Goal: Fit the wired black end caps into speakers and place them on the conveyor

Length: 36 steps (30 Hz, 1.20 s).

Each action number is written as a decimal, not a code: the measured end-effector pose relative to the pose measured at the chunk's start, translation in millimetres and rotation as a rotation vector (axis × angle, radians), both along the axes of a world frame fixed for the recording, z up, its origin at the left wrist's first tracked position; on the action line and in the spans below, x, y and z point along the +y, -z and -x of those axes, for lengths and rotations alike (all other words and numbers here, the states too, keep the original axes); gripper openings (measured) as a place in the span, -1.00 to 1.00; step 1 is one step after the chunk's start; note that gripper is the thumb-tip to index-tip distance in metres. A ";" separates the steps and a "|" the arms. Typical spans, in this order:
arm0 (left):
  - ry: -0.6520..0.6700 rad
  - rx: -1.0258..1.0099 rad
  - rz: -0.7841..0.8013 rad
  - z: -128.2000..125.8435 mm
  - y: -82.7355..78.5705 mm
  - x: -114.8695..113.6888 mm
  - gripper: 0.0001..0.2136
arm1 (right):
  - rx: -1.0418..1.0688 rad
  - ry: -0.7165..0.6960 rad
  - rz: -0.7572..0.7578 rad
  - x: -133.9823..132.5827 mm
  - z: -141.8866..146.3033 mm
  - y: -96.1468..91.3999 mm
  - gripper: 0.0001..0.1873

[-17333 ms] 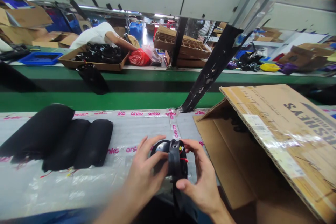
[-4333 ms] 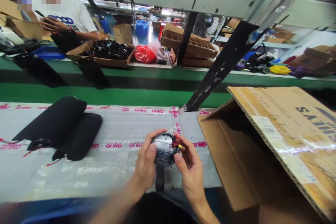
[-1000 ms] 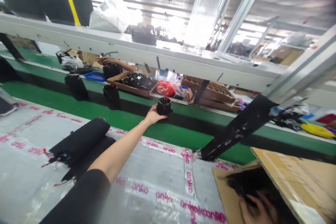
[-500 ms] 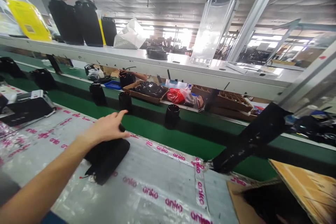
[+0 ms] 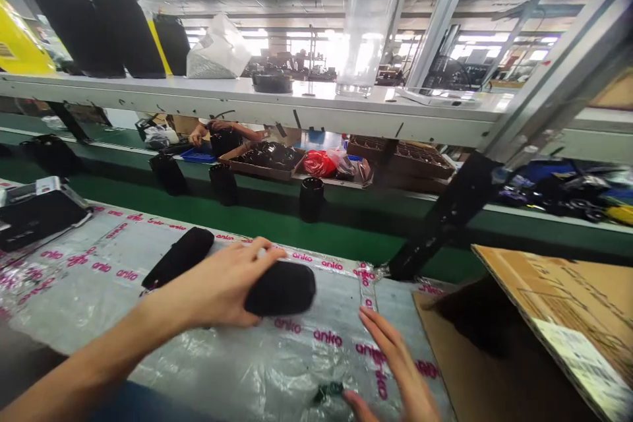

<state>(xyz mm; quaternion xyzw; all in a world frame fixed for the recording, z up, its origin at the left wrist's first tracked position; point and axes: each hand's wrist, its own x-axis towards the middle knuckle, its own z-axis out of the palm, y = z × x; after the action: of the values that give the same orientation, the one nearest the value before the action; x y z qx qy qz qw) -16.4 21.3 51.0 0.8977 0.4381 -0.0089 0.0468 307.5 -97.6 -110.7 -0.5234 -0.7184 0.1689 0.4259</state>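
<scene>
My left hand (image 5: pixel 225 287) is closed around one end of a black, rounded, fabric-like cylinder (image 5: pixel 284 288), just above the plastic-covered bench (image 5: pixel 237 376). A second black cylinder (image 5: pixel 182 254) lies on the bench to the left, partly behind my left wrist. At the lower right my right hand (image 5: pixel 398 376) is open, its fingers stretched out and thumb apart. Beside that thumb is a small dark green thing (image 5: pixel 329 392), too blurred to name; whether they touch I cannot tell.
An open cardboard box (image 5: pixel 558 330) stands at right. Behind the bench, a green conveyor (image 5: pixel 267 221) carries several black cylinders, one of them upright (image 5: pixel 311 198). A white shelf (image 5: pixel 247 109) crosses above, bearing a clear bottle (image 5: pixel 370 26). Another person's hands (image 5: pixel 200 134) work beyond the conveyor.
My left hand has moved right with one black cylinder, leaving another behind on the bench. My right hand has come into view, and the camera has turned to the right.
</scene>
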 end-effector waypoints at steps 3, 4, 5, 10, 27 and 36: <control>0.360 0.088 0.010 -63.2 4.5 -15.5 -0.01 | -0.081 -0.145 0.152 11.1 23.2 -18.9 0.42; 0.454 0.083 0.023 -77.0 5.3 -19.3 0.01 | -0.081 -0.163 0.223 12.6 24.5 -22.2 0.43; 0.531 0.048 0.040 -85.8 5.5 -21.8 0.00 | -0.069 -0.172 0.294 12.5 23.2 -23.5 0.35; 0.451 -0.660 0.097 -69.8 23.1 -16.2 -0.43 | 0.196 -0.081 0.475 -2.2 6.6 10.8 0.05; 0.022 -1.382 0.404 -127.7 206.3 -70.8 -0.27 | 0.838 -0.004 0.351 -27.7 22.2 33.4 -0.33; -0.023 -1.319 0.254 -136.2 203.4 -91.1 -0.39 | 0.677 0.259 0.080 -28.3 57.9 31.9 -0.32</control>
<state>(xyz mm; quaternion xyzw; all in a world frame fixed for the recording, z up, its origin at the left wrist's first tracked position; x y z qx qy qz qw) 119.8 -69.7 -152.4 0.6981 0.3227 0.4904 0.4099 249.7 -125.9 -142.6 -0.5407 -0.4572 0.3051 0.6368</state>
